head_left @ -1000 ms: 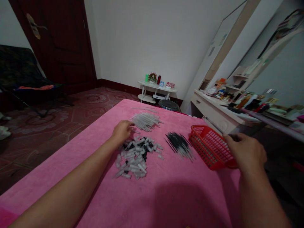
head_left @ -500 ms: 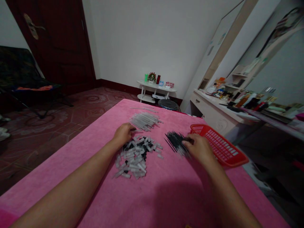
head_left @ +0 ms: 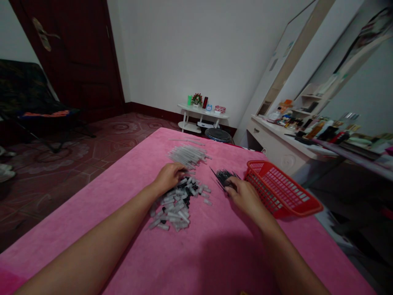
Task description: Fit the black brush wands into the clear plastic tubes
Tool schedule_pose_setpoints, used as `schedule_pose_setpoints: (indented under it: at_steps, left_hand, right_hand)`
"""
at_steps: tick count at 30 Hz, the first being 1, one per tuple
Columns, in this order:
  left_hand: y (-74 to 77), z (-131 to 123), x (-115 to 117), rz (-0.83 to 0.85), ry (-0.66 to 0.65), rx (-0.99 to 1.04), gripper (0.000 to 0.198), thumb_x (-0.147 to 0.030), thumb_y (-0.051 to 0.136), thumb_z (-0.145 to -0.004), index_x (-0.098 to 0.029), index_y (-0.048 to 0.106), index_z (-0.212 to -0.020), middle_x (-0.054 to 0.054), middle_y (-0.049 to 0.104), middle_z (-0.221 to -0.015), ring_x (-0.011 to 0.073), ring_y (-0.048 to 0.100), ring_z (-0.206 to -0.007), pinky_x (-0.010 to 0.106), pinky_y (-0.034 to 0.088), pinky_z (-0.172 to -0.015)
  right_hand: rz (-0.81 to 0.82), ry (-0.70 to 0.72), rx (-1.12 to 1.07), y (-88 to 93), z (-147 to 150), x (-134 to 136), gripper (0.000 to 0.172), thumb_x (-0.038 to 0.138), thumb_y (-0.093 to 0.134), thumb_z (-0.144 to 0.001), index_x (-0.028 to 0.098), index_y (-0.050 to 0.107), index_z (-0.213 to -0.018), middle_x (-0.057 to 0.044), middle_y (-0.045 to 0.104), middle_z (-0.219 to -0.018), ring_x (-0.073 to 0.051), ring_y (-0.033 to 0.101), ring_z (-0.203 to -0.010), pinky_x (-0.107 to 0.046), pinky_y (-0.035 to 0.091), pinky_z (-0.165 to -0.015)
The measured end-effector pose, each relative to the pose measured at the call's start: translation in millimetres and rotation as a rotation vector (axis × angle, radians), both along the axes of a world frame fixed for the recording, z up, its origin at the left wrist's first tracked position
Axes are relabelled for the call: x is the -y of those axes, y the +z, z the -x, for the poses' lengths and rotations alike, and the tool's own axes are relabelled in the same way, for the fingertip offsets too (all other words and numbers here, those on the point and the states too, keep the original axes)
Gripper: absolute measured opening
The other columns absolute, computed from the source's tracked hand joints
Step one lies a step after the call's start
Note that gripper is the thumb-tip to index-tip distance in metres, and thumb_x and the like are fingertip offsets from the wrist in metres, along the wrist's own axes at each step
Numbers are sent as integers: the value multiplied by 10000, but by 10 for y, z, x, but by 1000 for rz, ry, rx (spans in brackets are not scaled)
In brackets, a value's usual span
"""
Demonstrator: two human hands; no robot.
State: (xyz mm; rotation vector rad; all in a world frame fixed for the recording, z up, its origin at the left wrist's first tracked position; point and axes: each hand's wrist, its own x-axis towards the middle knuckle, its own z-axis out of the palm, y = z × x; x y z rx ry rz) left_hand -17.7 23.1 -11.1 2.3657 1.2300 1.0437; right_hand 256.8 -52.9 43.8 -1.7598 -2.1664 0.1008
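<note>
On the pink cloth-covered table (head_left: 215, 254), my left hand (head_left: 168, 177) rests at the far edge of a heap of small grey and black caps (head_left: 176, 203), just short of a bundle of clear tubes (head_left: 188, 155); its fingers curl down, and what they hold is hidden. My right hand (head_left: 244, 196) lies over a pile of thin black refills (head_left: 223, 177), fingers bent onto them. A red plastic basket (head_left: 281, 194) stands right of that hand.
The table's right edge runs close behind the basket. A white dresser (head_left: 285, 149) crowded with bottles stands at the right. A small white side table (head_left: 202, 116) and a dark stool (head_left: 218, 135) stand beyond the far edge. A dark door (head_left: 70, 53) is at left.
My right hand left the basket's rim and came left onto the black refills. The basket swung and settled on the table. My left hand slid slightly right along the cap heap.
</note>
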Motion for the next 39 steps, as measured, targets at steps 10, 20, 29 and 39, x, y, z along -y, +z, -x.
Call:
schedule_pose_setpoints:
  at_steps: [10, 20, 29, 39]
  left_hand:
    - [15, -33, 23, -7, -9, 20, 265, -94, 523, -761, -168, 687, -955, 70, 702, -925, 183, 633, -867, 274, 471, -774]
    - [113, -60, 118, -80, -39, -165, 285, -98, 499, -774, -212, 676, -967, 61, 679, -943, 202, 604, -910, 288, 454, -781]
    - [139, -194, 221, -88, -144, -124, 272, -128, 467, -817, -213, 676, -970, 65, 672, -930, 192, 607, -901, 281, 461, -786]
    - [51, -66, -23, 92, 223, 676, 214, -224, 538, -747, -132, 658, -898, 63, 699, -868, 178, 643, -816, 297, 504, -773]
  right_hand:
    - [14, 58, -64, 47, 100, 50, 134, 201, 527, -789, 209, 644, -854, -40, 693, -856, -186, 625, -803, -245, 393, -670]
    - [-52, 83, -14, 89, 88, 59, 200, 187, 540, -782, 211, 688, -915, -45, 701, -938, -195, 625, -859, -268, 423, -742]
    - [-184, 164, -126, 64, 243, 95, 163, 181, 543, -815, 198, 677, -906, -57, 669, -926, -197, 595, -894, -295, 430, -806]
    - [-248, 132, -317, -133, 443, 155, 122, 234, 524, -856, 202, 638, -828, -47, 638, -860, -191, 571, -849, -295, 423, -773]
